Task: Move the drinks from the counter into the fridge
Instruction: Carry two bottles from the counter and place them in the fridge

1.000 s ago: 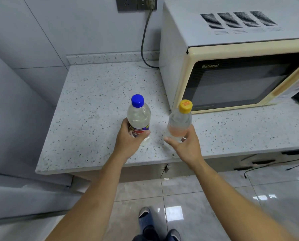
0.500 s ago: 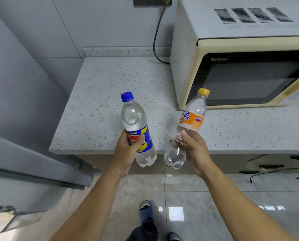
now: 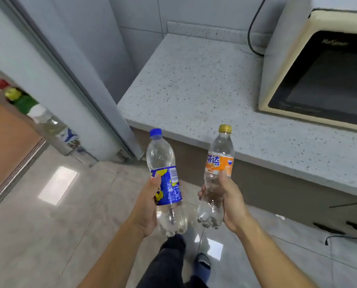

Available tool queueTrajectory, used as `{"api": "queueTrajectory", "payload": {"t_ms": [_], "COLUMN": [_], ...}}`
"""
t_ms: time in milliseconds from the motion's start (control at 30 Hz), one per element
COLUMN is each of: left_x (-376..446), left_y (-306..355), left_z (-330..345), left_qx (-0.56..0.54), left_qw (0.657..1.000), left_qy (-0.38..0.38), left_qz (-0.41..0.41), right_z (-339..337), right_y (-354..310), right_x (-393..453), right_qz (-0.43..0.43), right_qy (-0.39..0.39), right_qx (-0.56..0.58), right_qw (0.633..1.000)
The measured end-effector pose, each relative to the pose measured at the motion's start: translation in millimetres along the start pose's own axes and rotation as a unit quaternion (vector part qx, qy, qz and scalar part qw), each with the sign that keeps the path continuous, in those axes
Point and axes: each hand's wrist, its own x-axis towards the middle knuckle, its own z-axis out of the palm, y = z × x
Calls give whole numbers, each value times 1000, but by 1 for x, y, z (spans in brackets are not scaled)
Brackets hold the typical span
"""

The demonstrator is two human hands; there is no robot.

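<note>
My left hand (image 3: 146, 206) grips a clear bottle with a blue cap and blue-yellow label (image 3: 165, 175), held upright over the floor. My right hand (image 3: 229, 200) grips a clear bottle with a yellow cap and orange label (image 3: 219, 161), also upright, just in front of the counter's edge. The speckled counter (image 3: 194, 90) lies behind both bottles. At the left the grey fridge door (image 3: 55, 75) stands open, and several bottles (image 3: 38, 113) sit in its door shelf.
A cream microwave (image 3: 318, 69) stands on the counter at the right, its black cable running up the wall. Glossy floor tiles (image 3: 59, 225) spread below. My legs and shoes show at the bottom. A brown panel (image 3: 5, 142) lies at far left.
Both bottles have been lifted off the counter and drawn back over the floor. The view has swung left, bringing the open fridge door and its shelf into sight.
</note>
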Motion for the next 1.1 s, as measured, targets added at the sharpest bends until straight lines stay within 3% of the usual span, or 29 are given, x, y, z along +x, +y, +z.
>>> {"api": "queueTrajectory", "payload": {"t_ms": [233,567,1100], "left_x": [-61,-126,-175], "left_y": [-21,-8,85], "left_z": [-70,-204,-429], "left_qx": [-40,-93,-70], "left_qw": [990,942,916], "left_qy": [128,299,348], "left_qz": [52,118,185], "right_z": [71,209,468], "right_y": [49,114,199], "right_x": [-18,-37,-41], "right_qz": [60,129,107], "right_qy": [-103,-242,-323], "right_qx": [-67,-155,-206], "right_qw": [991,949,918]}}
